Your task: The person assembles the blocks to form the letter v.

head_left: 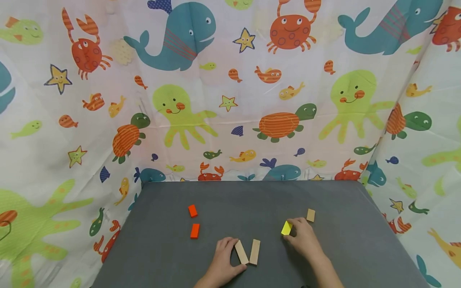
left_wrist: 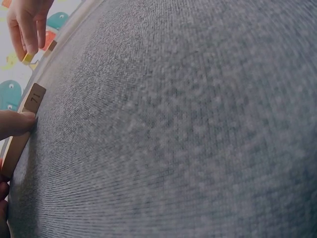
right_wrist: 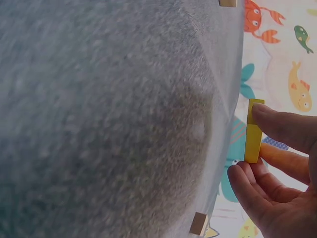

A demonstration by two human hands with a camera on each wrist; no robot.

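My left hand (head_left: 222, 264) holds a narrow pale wooden block (head_left: 241, 252) lengthwise, thumb at its near end and fingertips at its far end. Close on its right lies a second wooden block (head_left: 254, 252); the two form a V that narrows toward me. In the left wrist view, dark printed characters show on the end of a wooden block (left_wrist: 34, 98) beside the thumb (left_wrist: 19, 123). My right hand (head_left: 304, 238) pinches a small yellow block (head_left: 286, 228) between thumb and fingers, raised over the table. The right wrist view shows this yellow block (right_wrist: 253, 141) edge-on.
Two orange-red blocks, one farther (head_left: 192, 211) and one nearer (head_left: 195, 231), lie left of centre on the grey table (head_left: 158, 252). A short wooden block (head_left: 311, 215) lies just beyond my right hand. A sea-animal curtain (head_left: 223, 152) hangs along the back and sides.
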